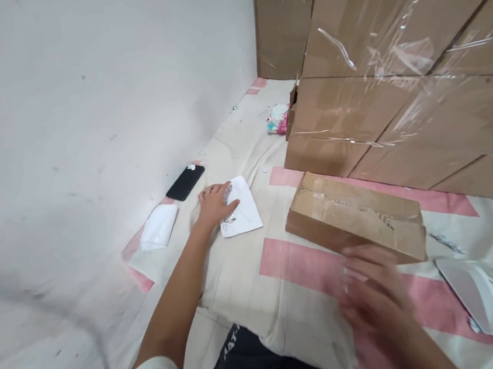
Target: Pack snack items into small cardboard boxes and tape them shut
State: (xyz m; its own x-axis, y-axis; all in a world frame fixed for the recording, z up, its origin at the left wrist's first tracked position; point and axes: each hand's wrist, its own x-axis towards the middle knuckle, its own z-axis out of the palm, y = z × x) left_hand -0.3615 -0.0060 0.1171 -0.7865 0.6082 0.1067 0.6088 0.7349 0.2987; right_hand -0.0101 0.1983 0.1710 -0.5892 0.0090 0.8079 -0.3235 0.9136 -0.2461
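My left hand (216, 205) rests with fingers apart on the left side of a small white sheet of paper (248, 211). Dark printed or drawn marks show at the paper's edge beside my thumb. In front of the long brown cardboard box (355, 211), my right hand (372, 288) is smeared by motion. Whether its fingers hold anything is unclear. A folded white paper (159, 227) and a black phone (184, 183) lie left of my left hand.
Big taped cartons (396, 98) stand at the back right, and a bare wall (87, 95) runs along the left. A white plastic piece (482, 294) lies at the right. Near the cartons sits a small colourful packet (278, 120). Pink-and-cream cloth (298, 258) covers the surface.
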